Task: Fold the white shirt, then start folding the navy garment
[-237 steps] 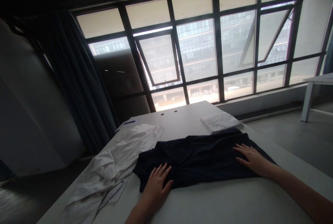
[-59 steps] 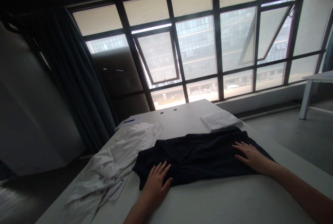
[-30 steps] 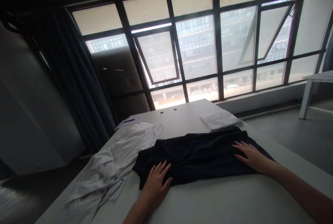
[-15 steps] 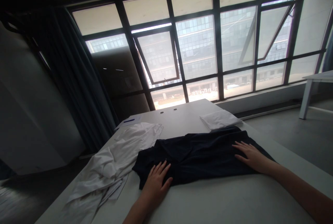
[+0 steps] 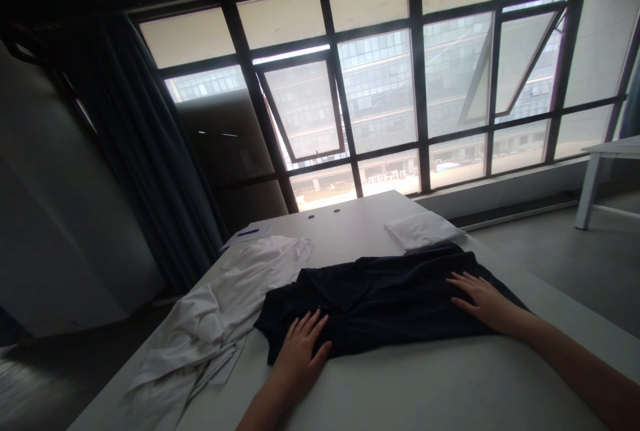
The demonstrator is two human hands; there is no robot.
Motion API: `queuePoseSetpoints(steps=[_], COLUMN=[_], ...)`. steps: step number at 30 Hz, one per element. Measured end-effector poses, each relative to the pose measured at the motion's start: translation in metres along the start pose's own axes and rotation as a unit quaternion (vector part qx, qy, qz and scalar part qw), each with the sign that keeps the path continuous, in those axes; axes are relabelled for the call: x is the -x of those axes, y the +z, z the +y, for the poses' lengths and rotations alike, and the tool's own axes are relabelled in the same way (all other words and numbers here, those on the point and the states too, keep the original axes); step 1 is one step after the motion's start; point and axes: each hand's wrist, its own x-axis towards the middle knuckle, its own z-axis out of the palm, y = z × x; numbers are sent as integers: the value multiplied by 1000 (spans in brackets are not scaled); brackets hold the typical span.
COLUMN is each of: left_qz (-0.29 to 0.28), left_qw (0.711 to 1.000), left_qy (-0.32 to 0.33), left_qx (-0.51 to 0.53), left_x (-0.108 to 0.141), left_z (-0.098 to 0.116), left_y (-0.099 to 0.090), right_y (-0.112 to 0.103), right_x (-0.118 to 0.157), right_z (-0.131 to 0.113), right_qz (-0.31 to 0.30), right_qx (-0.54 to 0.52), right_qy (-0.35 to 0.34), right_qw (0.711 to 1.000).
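A dark navy garment (image 5: 380,297), perhaps a shirt, lies folded lengthwise across the white table (image 5: 400,384). Flat on its left end, with fingers spread, rests my left hand (image 5: 303,347). My right hand (image 5: 483,301) lies open on the garment near its right end. Neither hand grips the cloth. Some creases show along the garment's middle. To its left is a crumpled heap of white cloth (image 5: 215,311), which hangs toward the table's left edge. A neatly folded white cloth (image 5: 425,229) sits just beyond the garment, at the right.
Papers with a blue pen (image 5: 249,232) lie at the table's far left. Two round cable holes are set in the tabletop near the far end. A row of windows stands behind, with a dark curtain (image 5: 135,151) at left. Another white table (image 5: 595,177) is at right.
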Motion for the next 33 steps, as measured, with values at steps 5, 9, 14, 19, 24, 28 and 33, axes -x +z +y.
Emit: queuePoseSetpoints(steps=[5,9,14,19,24,28,33], left_qz=[-3,1,9,16,8,13,8], left_qw=[1000,1000,1000,1000,1000,1000,1000], left_qy=[-2,0,4,7,4,9,7], left_qx=[-1,2,2,-1,0,1,3], left_x=[0,0,0,0,0,0,0], left_z=[0,2,0,-2,-1,-1,-1], left_y=[0,-1,1,4,2,2,3], right_y=[0,-2,-2,0,-1,-3,-4], right_x=[1,2,2,1,1,2,2], right_z=[-1,-3,-2,0,-2,-4,-6], right_qz=[1,2,3,1,-7,-7,6], right_qx=[1,1,0,1,7,9,5], right_qy=[2,6,6,6,7,10,8], right_qw=[1000,1000,1000,1000,1000,1000,1000])
